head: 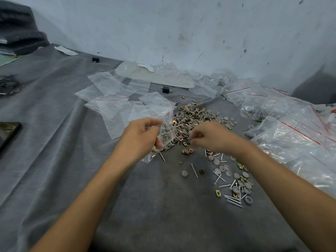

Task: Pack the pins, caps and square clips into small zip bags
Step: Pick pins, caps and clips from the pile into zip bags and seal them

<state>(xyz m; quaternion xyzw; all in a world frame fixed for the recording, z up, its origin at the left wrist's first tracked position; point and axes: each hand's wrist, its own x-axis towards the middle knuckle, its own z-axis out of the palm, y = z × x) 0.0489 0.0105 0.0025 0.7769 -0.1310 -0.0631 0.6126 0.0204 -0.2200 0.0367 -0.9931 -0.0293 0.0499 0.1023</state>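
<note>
My left hand [141,136] grips a small clear zip bag [164,132] that holds a few grey caps and pins. My right hand [209,137] is curled over the near edge of the big pile [194,120] of grey caps, silver pins and brass square clips, fingertips pinched on a small piece I cannot make out. A smaller scatter of caps, pins and clips [234,184] lies nearer me on the right. Empty zip bags [112,104] lie flat to the left of the pile.
Filled zip bags with red seal lines [291,128] are heaped at the right. A grey cloth [72,160] covers the table. A white sheet [154,76] lies by the wall, a dark phone-like slab [8,131] at the left edge, small black blocks [165,89] behind.
</note>
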